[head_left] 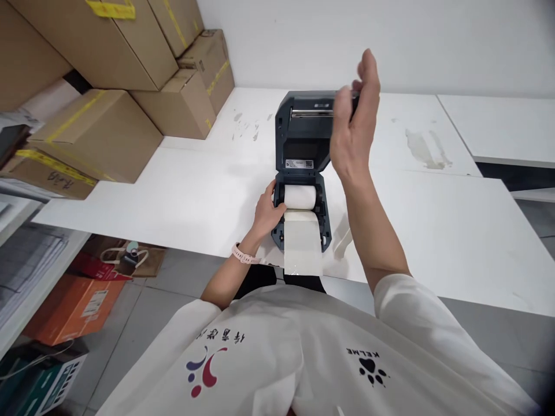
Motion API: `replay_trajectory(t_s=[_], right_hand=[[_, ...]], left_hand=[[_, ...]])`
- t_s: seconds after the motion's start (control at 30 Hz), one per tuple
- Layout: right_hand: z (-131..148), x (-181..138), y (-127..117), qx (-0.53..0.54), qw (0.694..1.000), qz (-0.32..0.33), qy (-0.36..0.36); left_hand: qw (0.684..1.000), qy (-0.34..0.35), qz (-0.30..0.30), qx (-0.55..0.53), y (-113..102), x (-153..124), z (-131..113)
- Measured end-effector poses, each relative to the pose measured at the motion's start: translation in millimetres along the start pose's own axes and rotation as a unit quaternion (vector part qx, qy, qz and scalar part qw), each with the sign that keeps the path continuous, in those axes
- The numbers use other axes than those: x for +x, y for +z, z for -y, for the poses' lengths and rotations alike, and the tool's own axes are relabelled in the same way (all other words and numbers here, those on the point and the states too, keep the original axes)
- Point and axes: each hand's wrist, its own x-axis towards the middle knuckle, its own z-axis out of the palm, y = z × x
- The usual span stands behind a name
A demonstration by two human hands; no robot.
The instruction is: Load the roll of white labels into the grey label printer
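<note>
A dark grey label printer [303, 159] stands on the white table [186, 196] with its lid raised. Inside sits a white paper roll [300, 197], and a strip of its paper [302, 248] hangs forward over the table's edge. My left hand [267, 214] grips the printer's left side by the roll, fingers curled on the casing. My right hand [355, 124] is lifted at the top right corner of the open lid, fingers on its edge and thumb up.
Cardboard boxes [99, 133] with yellow tape are stacked at the back left of the table. A second white table [498, 124] adjoins on the right. On the floor at left lie an orange box [73, 309] and a bag. Shelving stands at far left.
</note>
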Motion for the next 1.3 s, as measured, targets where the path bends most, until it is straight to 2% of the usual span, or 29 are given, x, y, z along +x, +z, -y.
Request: replay_trajectory(t_s=[0.1, 0.17, 0.27, 0.37, 0.47, 0.57, 0.63, 0.73, 0.83, 0.9, 1.0, 1.13, 1.2, 1.3], right_hand=[[6.4, -13.6, -8.5, -0.057, 0.997, 0.048, -0.01], [1.9, -33.7, -12.0, -0.029, 0.987, 0.157, -0.001], [-18.6, -61.3, -4.9, -0.021, 0.931, 0.363, 0.021], [-38.8, -72.0, 14.8, -0.102, 0.855, 0.508, 0.035], [-44.8, -67.3, 31.0, -0.178, 0.793, 0.583, 0.023], [-42.0, -55.5, 24.1, -0.145, 0.774, 0.616, 0.007], [-41.4, -46.2, 2.4, -0.054, 0.789, 0.612, 0.006], [-48.9, -31.7, -47.1, 0.065, 0.827, 0.559, -0.001], [-71.5, -19.9, -92.4, 0.094, 0.873, 0.477, 0.037], [-96.5, -16.3, -108.6, 0.081, 0.901, 0.419, 0.083], [-144.1, -19.5, -108.4, 0.065, 0.915, 0.355, 0.18], [-202.2, -35.6, -82.4, 0.096, 0.911, 0.289, 0.277], [-220.6, -44.2, -69.3, 0.11, 0.911, 0.266, 0.295], [-234.1, -53.7, -59.3, 0.113, 0.903, 0.257, 0.326]], left_hand=[[0.996, -0.011, -0.034, 0.077, 2.4, 0.8, -3.6], [0.991, -0.027, -0.05, 0.125, 1.7, 0.6, -9.0], [0.987, -0.047, -0.035, 0.149, -0.1, 1.6, -14.5], [0.989, -0.044, -0.024, 0.142, -0.7, 2.5, -15.4], [0.991, -0.047, -0.027, 0.121, -0.4, 1.1, -15.9], [0.992, -0.055, -0.03, 0.106, 0.1, -0.9, -15.8], [0.993, -0.052, -0.03, 0.102, 0.3, -1.3, -13.8], [0.994, -0.049, -0.033, 0.088, 0.8, -0.7, -8.5], [0.995, -0.055, -0.039, 0.07, 1.8, -0.2, -5.3], [0.995, -0.061, -0.043, 0.065, 2.5, -0.3, -5.3], [0.995, -0.067, -0.046, 0.059, 3.7, -0.3, -6.2], [0.995, -0.066, -0.051, 0.049, 4.6, -0.2, -5.2], [0.995, -0.064, -0.053, 0.048, 4.7, -0.2, -4.2], [0.996, -0.062, -0.054, 0.045, 4.5, -0.6, -3.3]])
